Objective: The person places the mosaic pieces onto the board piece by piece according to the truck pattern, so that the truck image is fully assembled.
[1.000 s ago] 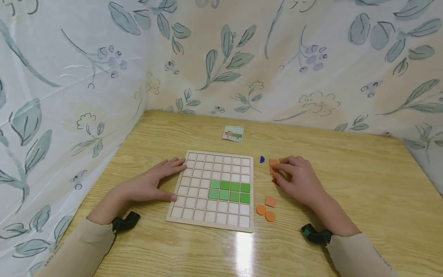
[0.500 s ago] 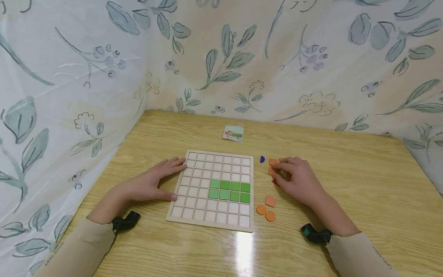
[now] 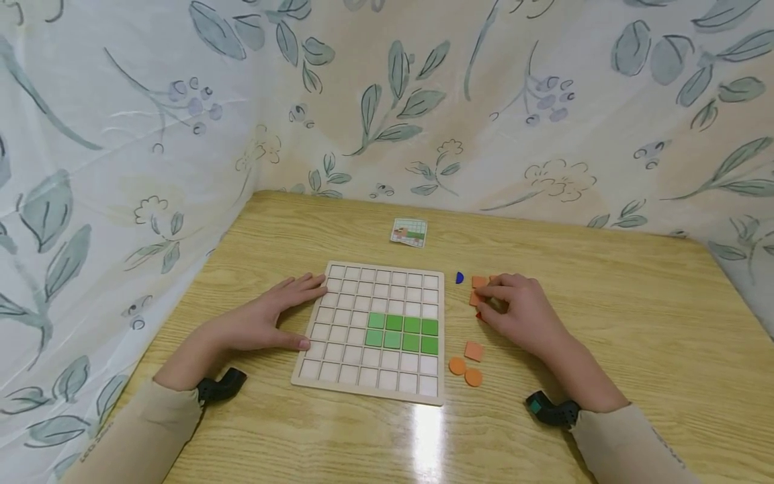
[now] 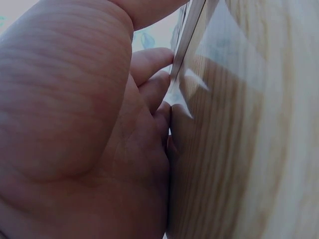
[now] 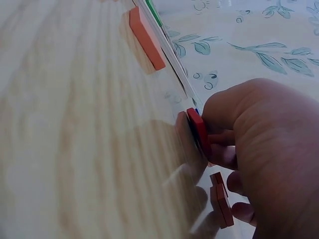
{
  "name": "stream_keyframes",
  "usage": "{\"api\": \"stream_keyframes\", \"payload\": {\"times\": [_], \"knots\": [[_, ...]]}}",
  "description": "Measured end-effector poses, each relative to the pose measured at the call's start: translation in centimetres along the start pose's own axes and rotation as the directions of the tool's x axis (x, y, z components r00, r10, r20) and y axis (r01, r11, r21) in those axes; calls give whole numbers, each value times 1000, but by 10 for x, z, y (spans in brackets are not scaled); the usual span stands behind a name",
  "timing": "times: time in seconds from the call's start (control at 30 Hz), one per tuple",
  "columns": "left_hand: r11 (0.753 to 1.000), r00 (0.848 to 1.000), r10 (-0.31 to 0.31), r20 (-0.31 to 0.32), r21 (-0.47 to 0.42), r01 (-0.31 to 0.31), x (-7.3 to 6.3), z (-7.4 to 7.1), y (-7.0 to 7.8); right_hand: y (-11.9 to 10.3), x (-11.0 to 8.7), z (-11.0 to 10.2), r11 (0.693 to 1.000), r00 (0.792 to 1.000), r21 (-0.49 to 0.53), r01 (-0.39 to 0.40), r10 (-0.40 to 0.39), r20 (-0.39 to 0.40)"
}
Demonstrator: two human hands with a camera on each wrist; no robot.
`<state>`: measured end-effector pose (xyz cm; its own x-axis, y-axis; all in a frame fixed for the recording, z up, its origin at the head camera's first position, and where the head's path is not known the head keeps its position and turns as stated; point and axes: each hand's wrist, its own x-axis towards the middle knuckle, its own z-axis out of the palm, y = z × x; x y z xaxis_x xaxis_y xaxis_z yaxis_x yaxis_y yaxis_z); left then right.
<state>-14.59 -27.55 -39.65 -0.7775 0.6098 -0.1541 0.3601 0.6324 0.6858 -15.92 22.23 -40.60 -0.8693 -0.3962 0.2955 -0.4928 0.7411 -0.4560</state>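
Note:
A pale wooden grid board [image 3: 335,335] lies on the table, several of its cells filled with light and dark green square tiles [image 3: 394,324]. My left hand [image 3: 256,326] rests at the board's left edge, thumb and fingertips touching the frame. In the left wrist view that hand [image 4: 99,124] lies low beside the wood surface. To the right of the board, my right hand [image 3: 521,312] pinches a small red tile [image 5: 198,128] between thumb and index finger, close to the tabletop. Most of the red tile is hidden from the head view. Orange square tiles [image 3: 478,281] lie by its fingertips.
A blue half-round tile [image 3: 459,277] lies right of the board. Nearer me are an orange square [image 3: 474,351] and two orange discs [image 3: 457,366]. A small picture card [image 3: 408,232] lies behind the board. Patterned cloth [image 3: 387,101] hangs behind the table.
Both hands stay almost where they were. Slightly less of the red tile shows under the right thumb, and the head view has shifted a little.

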Motion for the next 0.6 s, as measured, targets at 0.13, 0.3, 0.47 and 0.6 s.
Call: {"api": "stream_keyframes", "payload": {"times": [0.13, 0.3, 0.47, 0.6], "knots": [[1000, 1000, -2, -1, 2, 2, -1, 0, 1, -3, -1, -1, 1000, 1000, -16, -12, 12, 2], [1000, 1000, 11, -6, 11, -11, -1, 0, 3, -2, -3, 0, 998, 999, -43, 43, -44, -29], [1000, 1000, 16, -9, 12, -16, -1, 0, 3, 3, -4, 2, 988, 986, -73, 139, -145, -79], [1000, 1000, 12, -11, 6, -12, -1, 0, 3, 6, -2, 4, 980, 975, -70, 184, -191, -113]]}}
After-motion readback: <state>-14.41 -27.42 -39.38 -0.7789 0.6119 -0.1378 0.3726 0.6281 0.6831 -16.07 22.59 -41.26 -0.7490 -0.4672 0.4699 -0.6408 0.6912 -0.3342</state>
